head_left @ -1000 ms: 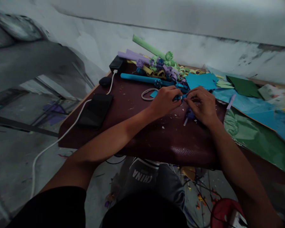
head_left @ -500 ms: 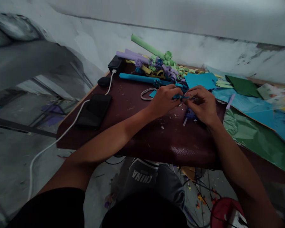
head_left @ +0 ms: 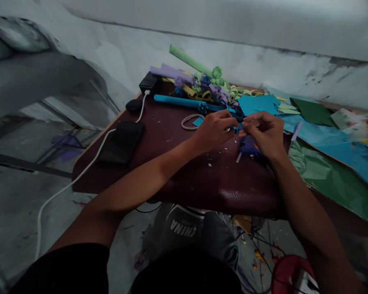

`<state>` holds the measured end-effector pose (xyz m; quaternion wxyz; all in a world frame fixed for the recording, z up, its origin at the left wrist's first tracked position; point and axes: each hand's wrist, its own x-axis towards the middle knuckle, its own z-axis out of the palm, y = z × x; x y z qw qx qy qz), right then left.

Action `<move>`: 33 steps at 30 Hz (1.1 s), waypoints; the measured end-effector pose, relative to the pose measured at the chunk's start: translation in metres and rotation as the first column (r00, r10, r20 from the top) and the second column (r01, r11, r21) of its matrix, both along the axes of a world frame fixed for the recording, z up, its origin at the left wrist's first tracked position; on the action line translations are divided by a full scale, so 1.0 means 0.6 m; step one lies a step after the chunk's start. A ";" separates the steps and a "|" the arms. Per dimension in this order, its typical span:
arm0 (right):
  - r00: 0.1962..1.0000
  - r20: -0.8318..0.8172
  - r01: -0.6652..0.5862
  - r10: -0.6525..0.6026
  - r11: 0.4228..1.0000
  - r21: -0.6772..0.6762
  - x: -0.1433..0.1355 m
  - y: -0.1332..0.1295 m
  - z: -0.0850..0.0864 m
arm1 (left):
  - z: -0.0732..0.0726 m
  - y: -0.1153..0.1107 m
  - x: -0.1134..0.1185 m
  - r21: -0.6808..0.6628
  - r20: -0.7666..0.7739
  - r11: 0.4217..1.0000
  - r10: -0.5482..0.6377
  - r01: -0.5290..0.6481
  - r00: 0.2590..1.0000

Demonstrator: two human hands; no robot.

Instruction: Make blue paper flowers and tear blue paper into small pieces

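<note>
Working two-handed over a dark red tabletop [head_left: 202, 179]. Left hand [head_left: 216, 128]: palm down, fingers bent inward, tips at a small blue paper piece [head_left: 239, 126] in the narrow gap between the hands. Cannot tell whether the fingers clamp it; the contact is partly hidden. Right hand [head_left: 265, 132]: thumb and forefinger drawn together just beside the same piece. Whether anything is pinched there, cannot tell.

Just below the right hand, a dark blue-violet object [head_left: 248, 146] with a red patch, partly covered by the wrist. A pale narrow strip [head_left: 238, 157] sits at its near left side.

Beyond the hands: blue paper tube [head_left: 176, 100] lying flat; green paper tube [head_left: 188, 60] raised on a slant; lilac paper tubes [head_left: 171, 72] among curled paper strips. Blue sheets [head_left: 257, 105] behind the right hand. Farther right, a dark green sheet [head_left: 313, 112] and green sheets in clear plastic [head_left: 337, 175].

Left of the left hand, a pale loop [head_left: 188, 128] around part of a small blue square [head_left: 198, 121]. Toward the left edge, a black phone [head_left: 122, 143] with a white cable [head_left: 143, 106] near it, running up to a black box [head_left: 149, 83].
</note>
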<state>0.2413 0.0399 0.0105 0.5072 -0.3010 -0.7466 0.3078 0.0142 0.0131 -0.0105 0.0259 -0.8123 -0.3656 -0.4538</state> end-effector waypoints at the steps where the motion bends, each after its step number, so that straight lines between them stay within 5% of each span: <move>1: 1.000 -0.015 -0.010 0.009 1.000 -0.020 0.000 0.002 -0.001 | 0.000 0.000 0.000 -0.001 -0.001 1.000 -0.002 0.002 1.000; 8: 0.994 -0.110 -0.025 0.009 0.989 -0.145 0.001 0.006 0.001 | 0.006 -0.005 -0.001 -0.024 -0.005 0.999 -0.035 0.035 0.999; 19: 0.998 -0.058 -0.017 0.013 0.998 -0.059 0.002 0.002 0.004 | 0.000 0.001 -0.002 -0.032 -0.001 0.998 -0.060 0.060 0.998; 24: 0.998 0.062 0.022 -0.030 0.992 0.122 0.005 -0.001 0.005 | 0.006 -0.003 -0.001 -0.051 0.040 0.998 -0.043 0.045 0.998; 28: 0.972 0.216 0.009 -0.098 0.926 0.377 0.012 -0.004 0.014 | 0.007 -0.005 0.001 -0.075 0.037 0.997 -0.021 0.024 0.999; 33: 0.943 0.291 0.039 -0.162 0.921 0.388 0.014 -0.014 0.023 | 0.005 -0.004 -0.001 -0.089 0.013 0.996 -0.004 0.005 1.000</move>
